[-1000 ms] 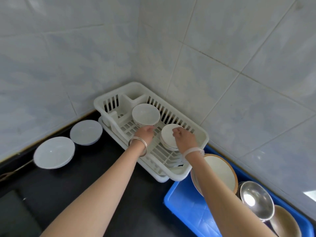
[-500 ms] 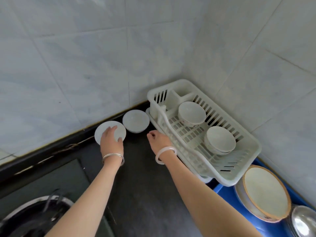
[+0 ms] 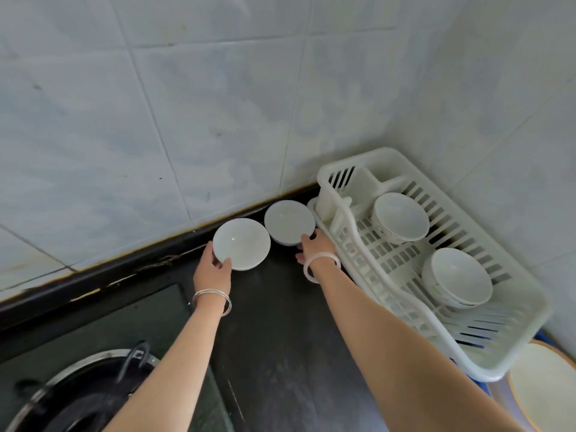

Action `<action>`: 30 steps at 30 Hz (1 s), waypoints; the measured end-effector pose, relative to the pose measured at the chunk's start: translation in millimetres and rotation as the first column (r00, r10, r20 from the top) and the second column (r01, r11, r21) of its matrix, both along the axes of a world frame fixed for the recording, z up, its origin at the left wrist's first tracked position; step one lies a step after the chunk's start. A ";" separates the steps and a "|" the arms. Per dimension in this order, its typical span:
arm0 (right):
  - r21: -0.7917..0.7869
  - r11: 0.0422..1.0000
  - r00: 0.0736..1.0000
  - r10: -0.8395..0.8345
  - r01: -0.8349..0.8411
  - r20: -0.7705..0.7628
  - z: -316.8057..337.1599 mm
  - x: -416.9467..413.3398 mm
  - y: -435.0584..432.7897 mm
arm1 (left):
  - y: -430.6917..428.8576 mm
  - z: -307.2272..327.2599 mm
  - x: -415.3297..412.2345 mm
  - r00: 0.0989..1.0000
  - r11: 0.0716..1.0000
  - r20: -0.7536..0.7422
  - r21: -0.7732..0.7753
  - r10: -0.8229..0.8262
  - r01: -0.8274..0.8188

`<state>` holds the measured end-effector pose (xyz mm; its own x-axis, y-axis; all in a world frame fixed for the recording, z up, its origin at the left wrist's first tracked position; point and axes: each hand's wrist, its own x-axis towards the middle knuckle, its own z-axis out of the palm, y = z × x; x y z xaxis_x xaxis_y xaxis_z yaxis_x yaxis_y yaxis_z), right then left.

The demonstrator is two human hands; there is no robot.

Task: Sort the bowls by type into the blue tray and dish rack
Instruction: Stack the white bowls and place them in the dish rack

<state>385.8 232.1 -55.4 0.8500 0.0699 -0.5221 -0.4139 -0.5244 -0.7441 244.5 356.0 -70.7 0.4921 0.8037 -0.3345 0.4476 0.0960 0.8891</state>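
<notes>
Two plain white bowls sit on the black counter by the wall. My left hand [image 3: 213,269] grips the near rim of the left bowl [image 3: 241,243], thumb over its edge. My right hand [image 3: 314,246] holds the right bowl [image 3: 288,222] at its near right rim. The white dish rack [image 3: 514,294] stands to the right against the corner, holding a gold-trimmed white bowl [image 3: 400,218] at the back and a stack of white bowls [image 3: 458,280] nearer. A sliver of the blue tray [image 3: 481,385] shows at the bottom right with a tan-rimmed bowl [image 3: 548,381] in it.
A gas stove burner [image 3: 81,391] and its glass top fill the bottom left. Tiled walls close off the back and right. Dark counter [image 3: 280,322] lies open between my forearms.
My right hand has moved from the rack's side onto the right bowl's rim. My left hand now grips the left bowl's near edge. The view has swung left and closer.
</notes>
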 end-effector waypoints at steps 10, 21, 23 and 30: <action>0.249 0.963 0.984 -0.136 0.105 0.111 30.3 -3.0 -3.0 | 8.8 -9.0 0.7 0.996 0.995 0.084 -0.100 0.027 -0.019; -0.124 0.957 0.945 0.280 -0.262 0.166 44.1 -27.8 34.9 | 14.5 4.3 6.6 0.938 0.874 0.206 -0.460 0.277 -0.157; -0.170 0.943 0.933 0.316 -0.287 0.174 41.8 -29.5 38.3 | 16.0 5.5 7.0 0.929 0.854 0.215 -0.494 0.302 -0.164; -0.273 0.881 0.888 0.436 -0.387 0.145 40.6 -26.4 40.5 | 17.7 3.0 10.5 0.958 0.904 0.190 -0.410 0.212 -0.119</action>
